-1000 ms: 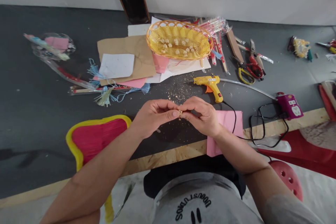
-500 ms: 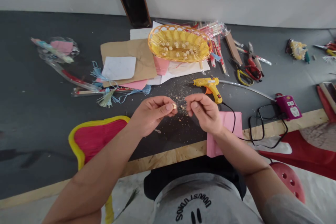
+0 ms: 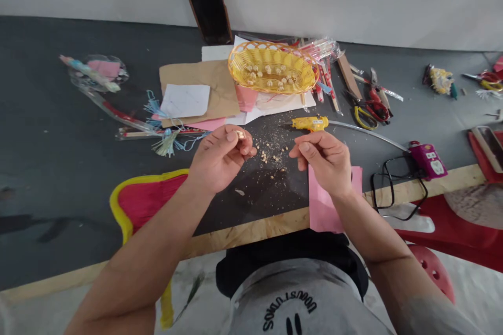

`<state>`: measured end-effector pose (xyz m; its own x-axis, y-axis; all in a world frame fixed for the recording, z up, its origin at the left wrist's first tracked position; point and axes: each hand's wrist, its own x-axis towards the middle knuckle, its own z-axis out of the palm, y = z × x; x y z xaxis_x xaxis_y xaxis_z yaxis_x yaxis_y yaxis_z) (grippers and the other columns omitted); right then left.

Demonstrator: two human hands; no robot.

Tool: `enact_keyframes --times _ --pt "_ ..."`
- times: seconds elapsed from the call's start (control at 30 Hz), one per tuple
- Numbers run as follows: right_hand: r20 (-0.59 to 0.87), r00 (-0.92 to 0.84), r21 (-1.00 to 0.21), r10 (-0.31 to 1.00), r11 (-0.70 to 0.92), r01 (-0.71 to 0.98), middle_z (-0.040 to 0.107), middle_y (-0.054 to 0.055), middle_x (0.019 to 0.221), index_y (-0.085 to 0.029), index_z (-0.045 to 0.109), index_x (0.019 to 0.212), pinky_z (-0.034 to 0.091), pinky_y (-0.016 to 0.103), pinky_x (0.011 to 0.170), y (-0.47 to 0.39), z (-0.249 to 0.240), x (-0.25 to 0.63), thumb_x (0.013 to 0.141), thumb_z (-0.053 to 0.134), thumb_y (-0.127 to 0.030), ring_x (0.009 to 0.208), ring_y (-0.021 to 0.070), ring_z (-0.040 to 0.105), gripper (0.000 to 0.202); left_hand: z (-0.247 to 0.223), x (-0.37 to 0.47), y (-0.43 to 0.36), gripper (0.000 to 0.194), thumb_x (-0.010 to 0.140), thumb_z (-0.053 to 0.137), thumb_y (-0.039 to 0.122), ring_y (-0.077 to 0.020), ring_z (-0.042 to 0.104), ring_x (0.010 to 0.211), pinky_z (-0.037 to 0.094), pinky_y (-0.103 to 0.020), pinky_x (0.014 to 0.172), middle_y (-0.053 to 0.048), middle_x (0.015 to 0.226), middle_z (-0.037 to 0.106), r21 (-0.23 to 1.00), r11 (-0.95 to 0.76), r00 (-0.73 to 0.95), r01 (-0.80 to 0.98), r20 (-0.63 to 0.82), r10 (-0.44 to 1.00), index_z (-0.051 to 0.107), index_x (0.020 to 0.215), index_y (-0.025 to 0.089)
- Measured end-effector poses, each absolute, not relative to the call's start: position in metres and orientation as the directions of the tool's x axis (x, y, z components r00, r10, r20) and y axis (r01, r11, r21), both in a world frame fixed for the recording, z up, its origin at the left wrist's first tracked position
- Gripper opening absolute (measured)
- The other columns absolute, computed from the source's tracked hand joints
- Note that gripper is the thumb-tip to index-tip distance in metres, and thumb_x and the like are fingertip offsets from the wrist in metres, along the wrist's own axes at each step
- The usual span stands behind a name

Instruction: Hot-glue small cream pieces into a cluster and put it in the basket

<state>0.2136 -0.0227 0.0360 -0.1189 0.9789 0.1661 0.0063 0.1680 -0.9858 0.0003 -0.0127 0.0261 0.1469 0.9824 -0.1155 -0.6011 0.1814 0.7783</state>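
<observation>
My left hand [image 3: 220, 159] pinches a small pale flower-like piece [image 3: 239, 135] between thumb and fingertips. Across a gap to the right, my right hand [image 3: 324, 159] has its thumb and forefinger pressed together; whatever is between them, if anything, is too small to make out. Between and below the hands, pale crumbs [image 3: 264, 157] lie scattered on the dark tabletop [image 3: 251, 209]. Just beyond my right hand lies a yellow glue gun [image 3: 309, 123], its handle partly hidden by the fingers. A yellow wicker basket [image 3: 240, 76] behind holds several small pale flower-like pieces.
Pink paper [image 3: 322, 204] lies under my right wrist. Pliers [image 3: 365, 115], a purple socket block [image 3: 430, 159] and a looped black cable [image 3: 387, 175] are at right. Brown paper [image 3: 220, 89] and blue tassels [image 3: 155, 107] lie at left, near a pink chair with yellow edging [image 3: 147, 199].
My hands have moved apart: the left back and to the left with the pale piece, the right to the right. More crumbs show between them. The view has shifted slightly.
</observation>
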Motion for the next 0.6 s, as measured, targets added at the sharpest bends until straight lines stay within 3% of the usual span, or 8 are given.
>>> enact_keyframes --times 0.13,0.27,0.37,0.5,0.6 --pt "0.173 -0.134 -0.961 0.976 0.197 0.194 0.071 -0.002 0.071 -0.021 0.069 0.081 0.05 0.023 0.051 -0.014 0.05 0.243 0.085 0.077 -0.033 0.055 0.0092 0.061 0.015 0.026 0.0 -0.013 0.032 0.066 0.093 0.04 -0.0085 0.048 0.059 0.051 -0.025 0.062 0.001 0.068 0.06 0.768 0.164 0.147 -0.619 -0.092 0.985 0.07 0.069 0.018" --pt "0.152 -0.117 -0.834 0.981 0.191 0.518 0.07 0.0 0.072 -0.02 0.067 0.087 0.05 0.027 0.061 0.003 0.045 0.282 0.095 0.059 -0.036 0.062 0.0124 0.062 0.019 0.026 -0.001 -0.012 0.033 0.064 0.094 0.038 -0.0088 0.049 0.06 0.051 -0.024 0.061 0.001 0.066 0.059 0.764 0.159 0.144 -0.625 -0.087 0.986 0.068 0.068 0.018" --pt "0.112 -0.09 -0.647 0.99 0.142 0.749 0.07 0.002 0.073 -0.021 0.061 0.087 0.047 0.028 0.066 0.012 0.038 0.302 0.101 0.044 -0.036 0.063 0.0143 0.063 0.027 0.026 -0.002 -0.01 0.035 0.064 0.094 0.038 -0.0088 0.049 0.06 0.051 -0.025 0.062 0.001 0.067 0.059 0.759 0.158 0.132 -0.632 -0.096 0.987 0.066 0.065 0.018" --pt "-0.054 -0.015 -0.261 0.998 0.0 0.965 0.073 0.008 0.083 -0.021 0.063 0.091 0.036 0.03 0.062 0.021 0.032 0.305 0.101 0.044 -0.045 0.072 0.0213 0.066 0.032 0.024 -0.001 -0.01 0.036 0.063 0.095 0.037 -0.0085 0.048 0.059 0.051 -0.024 0.06 0.001 0.069 0.061 0.756 0.166 0.126 -0.633 -0.111 0.986 0.065 0.064 0.018" --pt "-0.178 -0.048 -0.173 0.983 0.017 0.985 0.074 0.008 0.093 -0.022 0.064 0.098 0.031 0.029 0.06 0.027 0.03 0.296 0.095 0.055 -0.052 0.079 0.0231 0.066 0.032 0.023 0.0 -0.01 0.033 0.063 0.095 0.036 -0.008 0.05 0.059 0.052 -0.023 0.061 0.001 0.068 0.061 0.761 0.174 0.142 -0.625 -0.109 0.984 0.068 0.067 0.017"
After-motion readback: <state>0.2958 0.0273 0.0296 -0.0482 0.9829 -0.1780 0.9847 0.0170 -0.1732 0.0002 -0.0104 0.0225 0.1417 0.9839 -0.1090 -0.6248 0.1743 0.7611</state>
